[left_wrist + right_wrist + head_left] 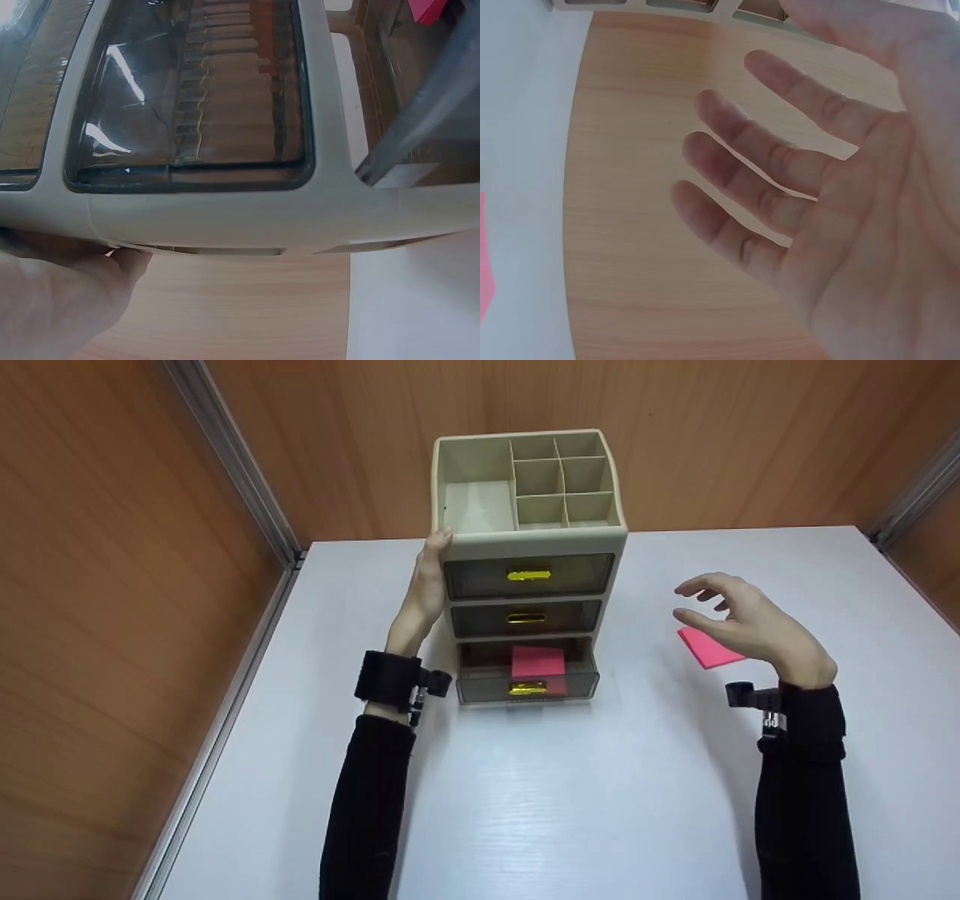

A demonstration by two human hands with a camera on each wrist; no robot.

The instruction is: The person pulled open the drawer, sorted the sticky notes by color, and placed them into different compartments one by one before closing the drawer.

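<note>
With the organizer (527, 562) steadied by straight left hand (425, 585) fingers at nine o'clock, the pink pad (709, 649) could be fumbled by the spread, empty right hand (742, 619).

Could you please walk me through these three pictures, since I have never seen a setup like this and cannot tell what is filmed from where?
A person wears three cameras: one on the head, one on each wrist. The head view looks down on a white table. On it stands a beige drawer organizer with three drawers; the bottom drawer is pulled out and holds a pink note. The left hand rests against the organizer's side; the left wrist view shows that side close up. The right hand hovers open, holding nothing, above a second pink note lying on the table. The right wrist view shows its palm and spread fingers.
</note>
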